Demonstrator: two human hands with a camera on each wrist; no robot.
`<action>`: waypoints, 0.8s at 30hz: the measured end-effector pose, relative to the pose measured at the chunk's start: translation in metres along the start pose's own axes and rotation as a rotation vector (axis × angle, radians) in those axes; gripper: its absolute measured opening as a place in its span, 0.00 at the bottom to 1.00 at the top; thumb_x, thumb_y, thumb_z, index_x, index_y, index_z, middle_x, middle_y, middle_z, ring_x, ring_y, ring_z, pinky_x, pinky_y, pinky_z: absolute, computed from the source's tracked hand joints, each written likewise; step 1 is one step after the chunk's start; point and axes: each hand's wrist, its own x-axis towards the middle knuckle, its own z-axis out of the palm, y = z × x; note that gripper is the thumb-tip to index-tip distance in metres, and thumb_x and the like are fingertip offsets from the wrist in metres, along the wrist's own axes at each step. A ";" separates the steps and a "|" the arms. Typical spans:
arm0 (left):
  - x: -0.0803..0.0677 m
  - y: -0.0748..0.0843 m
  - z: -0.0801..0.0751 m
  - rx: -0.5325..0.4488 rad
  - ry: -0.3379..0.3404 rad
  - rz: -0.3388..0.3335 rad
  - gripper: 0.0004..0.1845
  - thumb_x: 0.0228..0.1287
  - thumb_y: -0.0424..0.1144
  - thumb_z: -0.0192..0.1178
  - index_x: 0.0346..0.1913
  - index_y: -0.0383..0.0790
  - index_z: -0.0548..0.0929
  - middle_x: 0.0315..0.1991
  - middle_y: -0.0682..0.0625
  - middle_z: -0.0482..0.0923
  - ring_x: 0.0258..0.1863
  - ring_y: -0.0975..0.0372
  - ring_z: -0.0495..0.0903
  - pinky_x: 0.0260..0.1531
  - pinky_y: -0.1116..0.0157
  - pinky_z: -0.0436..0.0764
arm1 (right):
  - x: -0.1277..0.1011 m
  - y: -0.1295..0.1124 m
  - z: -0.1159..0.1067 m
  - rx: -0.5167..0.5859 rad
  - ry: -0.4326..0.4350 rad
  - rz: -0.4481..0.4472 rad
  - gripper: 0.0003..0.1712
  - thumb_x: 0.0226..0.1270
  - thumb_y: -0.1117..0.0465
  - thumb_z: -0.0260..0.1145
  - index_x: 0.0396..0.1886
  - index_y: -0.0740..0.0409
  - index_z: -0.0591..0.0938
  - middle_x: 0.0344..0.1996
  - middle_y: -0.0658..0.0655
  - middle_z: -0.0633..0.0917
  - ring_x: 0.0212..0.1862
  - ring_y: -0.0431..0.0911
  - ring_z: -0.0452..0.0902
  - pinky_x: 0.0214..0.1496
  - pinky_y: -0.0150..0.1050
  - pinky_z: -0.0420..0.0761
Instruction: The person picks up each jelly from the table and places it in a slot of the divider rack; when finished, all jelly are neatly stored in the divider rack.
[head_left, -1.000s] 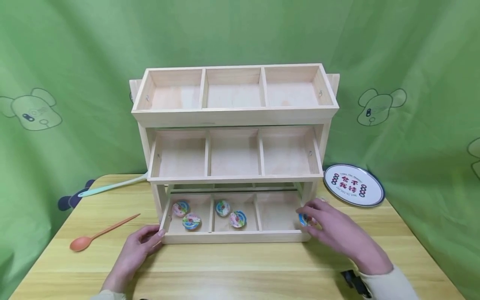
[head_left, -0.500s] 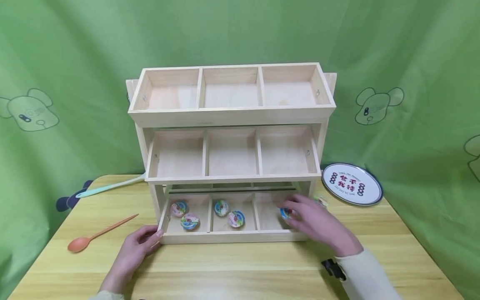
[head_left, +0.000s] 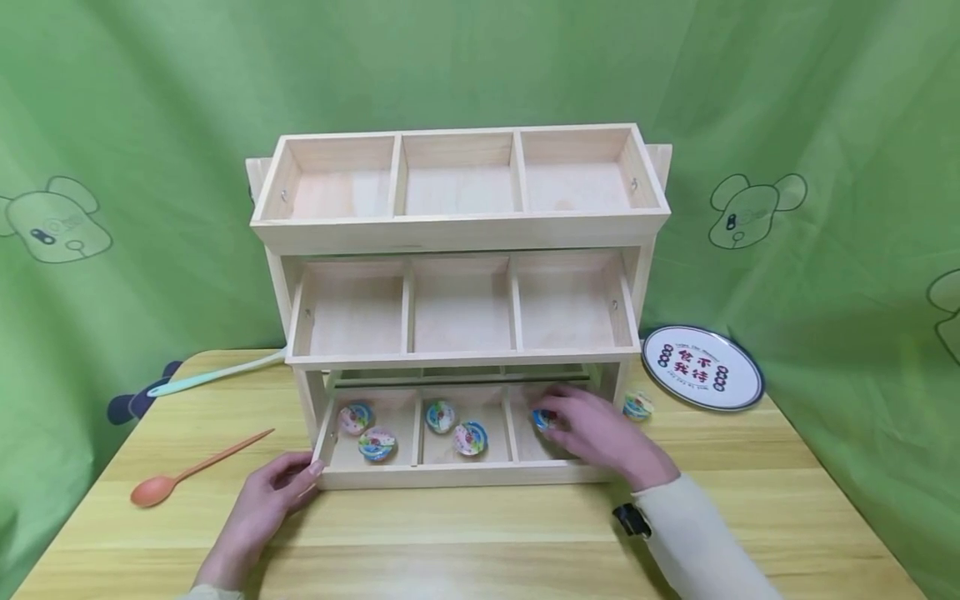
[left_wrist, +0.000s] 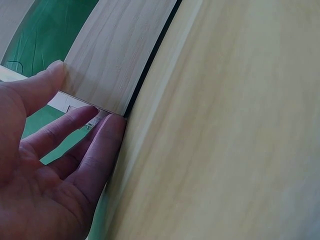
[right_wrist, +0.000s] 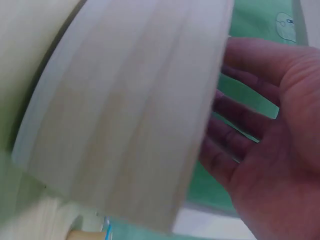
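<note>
A three-tier wooden shelf (head_left: 461, 234) stands on the table, each tier divided into three compartments. In its bottom tray (head_left: 465, 477), a jelly cup (head_left: 356, 417) and another lie in the left compartment, and two more lie in the middle one. My right hand (head_left: 596, 433) reaches over the front board into the right compartment and pinches a jelly cup (head_left: 543, 419), which its fingers partly cover. The board hides the right fingertips in the right wrist view. My left hand (head_left: 264, 505) holds the tray's front left corner, thumb at the board's upper edge (left_wrist: 75, 90) and fingertips against its end.
Another jelly cup (head_left: 638, 406) sits on the table right of the shelf. Behind it lies an oval plate (head_left: 704, 368) with red characters. An orange spoon (head_left: 156, 491) and a pale green utensil handle (head_left: 217, 374) lie at left. A green curtain (head_left: 465, 62) hangs behind.
My right hand has moved left from the tray's right end into the right compartment, carrying the jelly cup. The cup on the table has come into fuller view. My left hand keeps its place.
</note>
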 end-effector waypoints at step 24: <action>0.000 0.001 -0.001 -0.002 -0.001 -0.025 0.29 0.54 0.45 0.63 0.54 0.29 0.72 0.46 0.38 0.73 0.43 0.58 0.75 0.44 0.67 0.78 | 0.028 -0.009 0.022 -0.078 -0.056 0.040 0.22 0.53 0.55 0.68 0.50 0.49 0.78 0.46 0.50 0.78 0.43 0.45 0.74 0.47 0.40 0.77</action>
